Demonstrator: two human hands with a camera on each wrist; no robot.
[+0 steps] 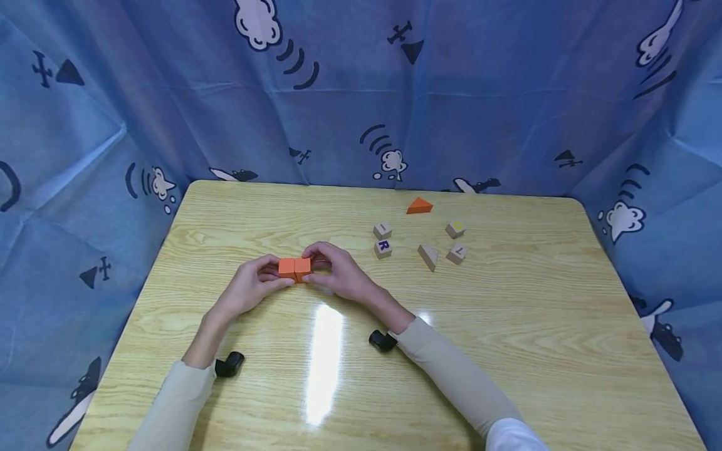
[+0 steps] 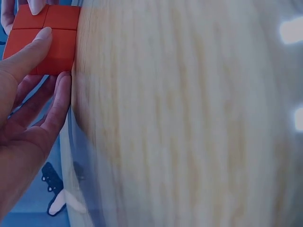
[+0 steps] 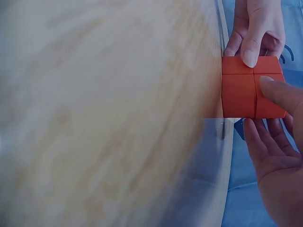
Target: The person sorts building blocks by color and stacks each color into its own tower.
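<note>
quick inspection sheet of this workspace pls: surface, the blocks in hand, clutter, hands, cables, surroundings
Surface: pale wood-grain table, bright glare on its near middle part.
Job's things: orange box-shaped blocks set side by side; exact count unclear.
Clutter: four pale wooden cubes with marked faces, one pale wooden triangular block and one orange triangular block, all spread to the right of the held blocks.
Left hand: grips the blocks from their left side.
Right hand: grips them from their right side.
Cables: nothing seen.
Surroundings: blue fabric curtain with a cloud and plane print, beyond the far edge and at both sides.
</note>
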